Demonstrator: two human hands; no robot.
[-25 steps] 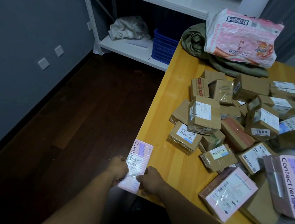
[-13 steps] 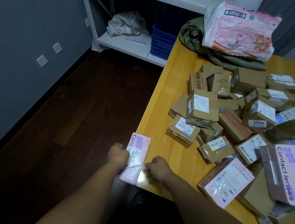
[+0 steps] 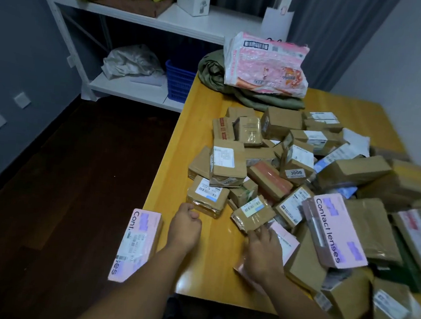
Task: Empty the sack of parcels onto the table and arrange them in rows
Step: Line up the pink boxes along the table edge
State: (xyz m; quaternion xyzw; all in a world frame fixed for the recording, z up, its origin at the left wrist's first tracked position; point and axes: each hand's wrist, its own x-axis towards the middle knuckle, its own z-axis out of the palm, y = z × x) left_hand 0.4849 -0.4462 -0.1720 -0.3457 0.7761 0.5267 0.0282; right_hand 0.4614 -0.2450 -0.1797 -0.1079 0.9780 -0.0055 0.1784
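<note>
The narrow pink box (image 3: 134, 244) lies along the left edge of the table (image 3: 202, 123), its long axis pointing away from the person, probably as the start of a row. Just right of it the left hand (image 3: 185, 227) hovers with fingers curled, gripping nothing, its knuckles close to a brown labelled parcel (image 3: 207, 197) (whether they touch it I cannot tell). Further right, the right hand (image 3: 262, 250) lies spread and flat on a flat pink parcel (image 3: 285, 238), its fingertips reaching the near edge of a small taped parcel (image 3: 252, 212). That flat parcel is under the right hand and looks the likely next pick. It would travel left to the bare strip beside the narrow pink box, turned parallel to it. The heap of parcels (image 3: 355, 177) is unsorted, and the olive sack (image 3: 250, 98) sits at the table's far end.
</note>
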